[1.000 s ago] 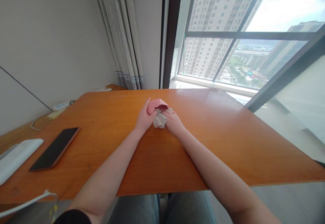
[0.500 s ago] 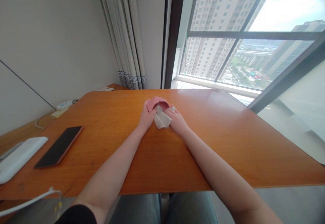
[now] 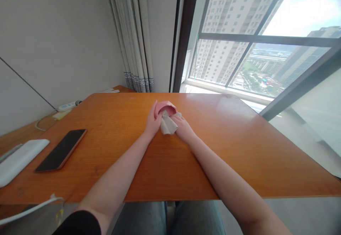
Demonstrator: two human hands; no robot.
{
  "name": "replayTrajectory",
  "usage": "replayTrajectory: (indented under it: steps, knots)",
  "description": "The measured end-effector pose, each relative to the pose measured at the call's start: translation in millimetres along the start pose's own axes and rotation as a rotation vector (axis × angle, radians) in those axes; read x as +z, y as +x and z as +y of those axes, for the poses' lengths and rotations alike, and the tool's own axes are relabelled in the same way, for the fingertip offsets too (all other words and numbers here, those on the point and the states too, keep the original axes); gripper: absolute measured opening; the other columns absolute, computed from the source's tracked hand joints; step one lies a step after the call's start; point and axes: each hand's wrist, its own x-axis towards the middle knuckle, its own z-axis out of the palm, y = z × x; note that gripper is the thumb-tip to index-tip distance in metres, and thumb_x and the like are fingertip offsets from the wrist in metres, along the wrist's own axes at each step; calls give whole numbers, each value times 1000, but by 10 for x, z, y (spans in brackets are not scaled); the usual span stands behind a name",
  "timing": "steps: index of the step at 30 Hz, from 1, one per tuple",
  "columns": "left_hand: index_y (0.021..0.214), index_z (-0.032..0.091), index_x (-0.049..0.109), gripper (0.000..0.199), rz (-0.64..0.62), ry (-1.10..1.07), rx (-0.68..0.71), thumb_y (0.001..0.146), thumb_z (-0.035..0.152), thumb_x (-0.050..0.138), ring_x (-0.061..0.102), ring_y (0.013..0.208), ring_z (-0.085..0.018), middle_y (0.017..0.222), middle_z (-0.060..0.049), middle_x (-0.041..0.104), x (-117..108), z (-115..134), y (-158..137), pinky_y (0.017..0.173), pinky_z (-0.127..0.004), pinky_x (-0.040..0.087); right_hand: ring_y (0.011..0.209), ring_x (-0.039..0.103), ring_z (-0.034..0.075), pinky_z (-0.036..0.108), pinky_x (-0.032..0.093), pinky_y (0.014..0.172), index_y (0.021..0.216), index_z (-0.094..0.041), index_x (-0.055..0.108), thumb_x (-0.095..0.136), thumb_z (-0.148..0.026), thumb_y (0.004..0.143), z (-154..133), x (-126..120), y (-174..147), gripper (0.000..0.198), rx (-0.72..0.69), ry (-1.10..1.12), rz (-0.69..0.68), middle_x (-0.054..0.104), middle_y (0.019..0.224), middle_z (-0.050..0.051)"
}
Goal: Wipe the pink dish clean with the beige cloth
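Note:
A pink hollow container [image 3: 166,105], bowl-like, is tipped on its side near the middle of the wooden table [image 3: 229,149], its opening towards me. My left hand [image 3: 152,120] is wrapped round its left side. In the fingers of my right hand [image 3: 183,126] is a crumpled off-white cloth [image 3: 168,125], partly pushed against the container's mouth and hanging down in front. The cloth and the container's rim hide some of my right fingertips.
Left on the table lie a dark phone [image 3: 61,150] with a reddish edge and a white flat device [image 3: 22,160]. A white cable [image 3: 32,210] crosses the lower left edge. Behind are a power strip [image 3: 68,106], a curtain [image 3: 135,50] and a large window [image 3: 226,61].
The pink container has turned slightly, so more of its opening shows. My right hand and the cloth have shifted a little to the left.

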Motion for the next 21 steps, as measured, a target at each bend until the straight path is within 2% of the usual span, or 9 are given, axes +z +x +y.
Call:
replayTrajectory:
  steps: [2,4,6,9,11,13,15,18,21]
  knots:
    - [139,26,43,58,-139,122,99,83,25,56,43,132,-25,141,-7,49,-126,61,56,114,-41,29,94,55,20,40,41,98,92,-21,66,39,-17,95,9,-16,16,27,-24,-6,4,62,86,6]
    - [138,28,44,60,-214,184,126,80,25,60,49,125,-27,133,-7,55,-168,123,57,110,-44,33,95,56,21,39,42,97,91,-21,66,41,-19,95,18,-16,15,25,-1,-10,33,62,85,6]
    - [142,27,38,68,-136,118,68,79,27,63,53,120,-27,129,-8,56,-100,151,3,107,-44,37,92,55,21,37,45,91,89,-21,66,44,-20,94,26,6,-3,23,40,-8,51,61,85,7]
    - [147,24,22,80,109,-125,-102,79,33,64,54,118,-23,132,-11,52,127,105,-117,103,-39,41,85,54,20,35,46,82,85,-20,66,44,-17,93,37,57,-42,23,52,-22,46,60,81,6]
    - [142,22,28,74,170,-220,-182,79,34,65,53,120,-22,132,-11,51,247,44,-159,104,-37,41,84,54,20,35,47,79,88,-19,65,43,-16,92,46,82,-59,23,37,-26,41,60,80,7]
    - [131,20,43,58,147,-218,-202,79,33,63,53,119,-23,127,-11,55,270,1,-138,104,-37,40,85,54,20,35,47,81,92,-18,64,43,-16,93,54,88,-57,22,25,-25,33,62,83,6]
    - [124,20,50,47,105,-161,-166,80,29,61,53,120,-24,125,-10,57,197,0,-66,106,-39,38,87,55,20,37,45,89,91,-20,64,42,-18,94,60,75,-39,22,19,-33,31,63,85,6]
    - [128,22,50,56,-16,-20,-39,74,22,65,44,130,-26,135,-9,52,29,74,45,113,-41,29,90,57,19,40,40,101,91,-21,65,39,-17,95,64,45,-5,26,14,-55,53,63,85,5]
    - [138,23,40,73,-72,13,11,71,25,69,47,128,-27,136,-11,50,-4,155,34,112,-43,31,93,57,19,38,42,97,95,-21,65,39,-17,95,54,29,-1,27,33,-49,86,64,87,6]
